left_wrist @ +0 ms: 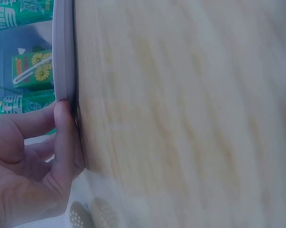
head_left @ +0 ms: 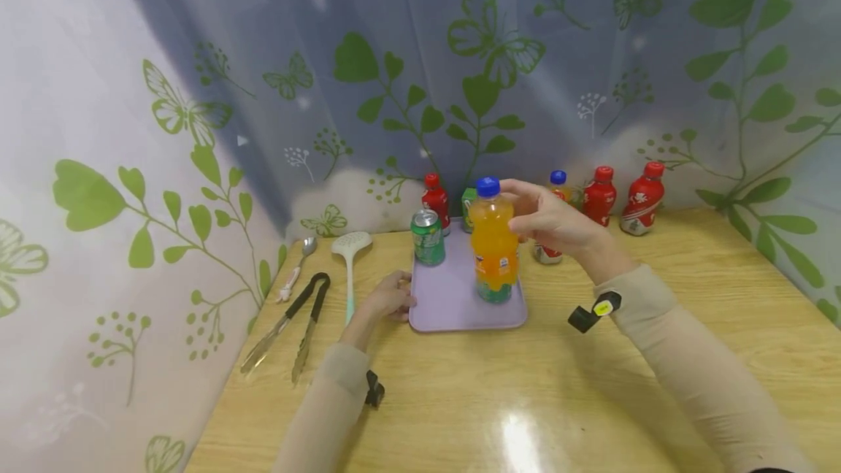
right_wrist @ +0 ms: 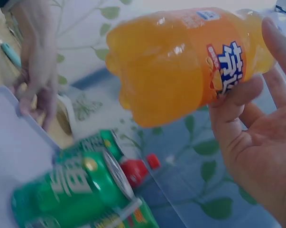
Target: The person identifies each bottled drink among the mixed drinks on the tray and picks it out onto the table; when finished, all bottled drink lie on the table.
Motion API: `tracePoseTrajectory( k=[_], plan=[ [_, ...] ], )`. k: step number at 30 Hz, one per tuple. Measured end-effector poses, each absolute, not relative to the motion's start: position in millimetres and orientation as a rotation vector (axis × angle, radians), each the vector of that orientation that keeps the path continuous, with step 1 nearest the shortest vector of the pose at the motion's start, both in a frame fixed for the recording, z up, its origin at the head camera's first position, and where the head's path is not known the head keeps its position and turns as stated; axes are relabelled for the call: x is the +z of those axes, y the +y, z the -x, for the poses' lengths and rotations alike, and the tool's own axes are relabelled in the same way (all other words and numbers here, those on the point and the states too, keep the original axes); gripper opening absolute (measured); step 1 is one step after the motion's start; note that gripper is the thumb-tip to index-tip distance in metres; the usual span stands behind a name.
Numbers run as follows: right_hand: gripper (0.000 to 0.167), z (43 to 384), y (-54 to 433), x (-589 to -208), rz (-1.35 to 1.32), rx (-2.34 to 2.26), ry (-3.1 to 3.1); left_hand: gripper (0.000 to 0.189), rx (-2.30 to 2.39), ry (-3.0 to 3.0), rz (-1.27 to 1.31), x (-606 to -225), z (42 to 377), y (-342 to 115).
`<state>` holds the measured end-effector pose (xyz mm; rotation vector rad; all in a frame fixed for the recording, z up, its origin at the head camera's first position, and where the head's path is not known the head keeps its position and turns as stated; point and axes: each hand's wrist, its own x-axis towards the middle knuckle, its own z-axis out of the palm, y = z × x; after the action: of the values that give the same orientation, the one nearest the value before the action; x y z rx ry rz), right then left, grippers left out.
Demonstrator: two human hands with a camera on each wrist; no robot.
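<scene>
My right hand [head_left: 555, 217] grips an orange soda bottle [head_left: 494, 236] with a blue cap, near its upper part. The bottle is upright in the head view, and the right wrist view shows it raised above the tray's cans. In the head view it partly covers a green soda can [head_left: 494, 293] on the lilac tray [head_left: 442, 306]. Another green soda can [head_left: 428, 239] stands at the tray's back left. With thumb and fingers, my left hand [head_left: 392, 298] pinches the tray's left rim [left_wrist: 64, 57]. A green drink carton [left_wrist: 31, 70] with a straw stands behind the bottle.
Behind the left can is a red bottle [head_left: 435, 199]. Two red bottles [head_left: 642, 199] and a blue-capped bottle [head_left: 558, 179] stand at the back right. Black-handled tongs [head_left: 305, 320], a skimmer [head_left: 350, 247] and a spoon [head_left: 298, 265] lie left of the tray. A patterned curtain hangs behind.
</scene>
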<state>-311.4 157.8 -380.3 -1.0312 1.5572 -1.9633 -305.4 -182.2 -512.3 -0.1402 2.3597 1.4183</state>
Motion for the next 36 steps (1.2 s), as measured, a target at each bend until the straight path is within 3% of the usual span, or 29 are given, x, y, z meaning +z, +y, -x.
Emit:
tracePoseTrajectory(
  k=[15,28,36],
  plan=[
    [0.046,319.4,240.6,-386.4,1.085,-2.047,1.612,0.059,1.381,2.380,0.122,-513.8,306.1,-183.3],
    [0.055,327.3,302.5,-409.8,0.918,-2.037,1.805,0.060,1.375,2.381,0.116,-512.1,305.3,-182.5],
    [0.051,327.6,325.9,-423.0,0.707,-2.085,1.999,0.062,1.373,2.375,0.131,-509.7,305.7,-182.5]
  ],
)
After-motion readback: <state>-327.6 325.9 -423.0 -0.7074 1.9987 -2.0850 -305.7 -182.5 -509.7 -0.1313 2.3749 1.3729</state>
